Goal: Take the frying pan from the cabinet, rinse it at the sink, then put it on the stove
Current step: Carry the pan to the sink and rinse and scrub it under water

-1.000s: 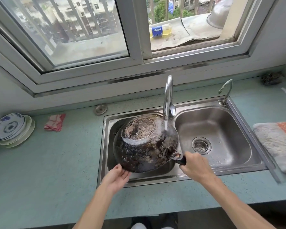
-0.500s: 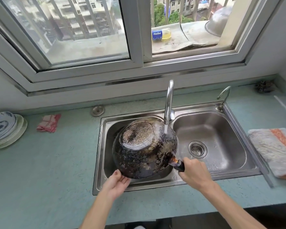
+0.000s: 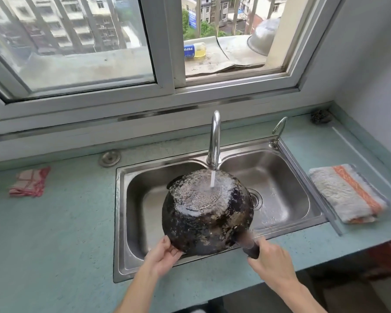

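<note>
Blackened round steel frying pan [image 3: 207,213] — inverted under chrome faucet [image 3: 214,141] so water sheets off; right hand [image 3: 272,259] clamped on handle, left hand [image 3: 165,256] cupping rim.

Frying pan [image 3: 207,213]: shifted right, now straddling the divider between both sink [image 3: 131,199] basins.
Water stream [image 3: 212,179]: now striking the pan's flat base, earlier its right flank.
Plates: gone from view at left.

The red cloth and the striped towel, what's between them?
In the head view: the sink, with the pan held over it under the tap.
</note>
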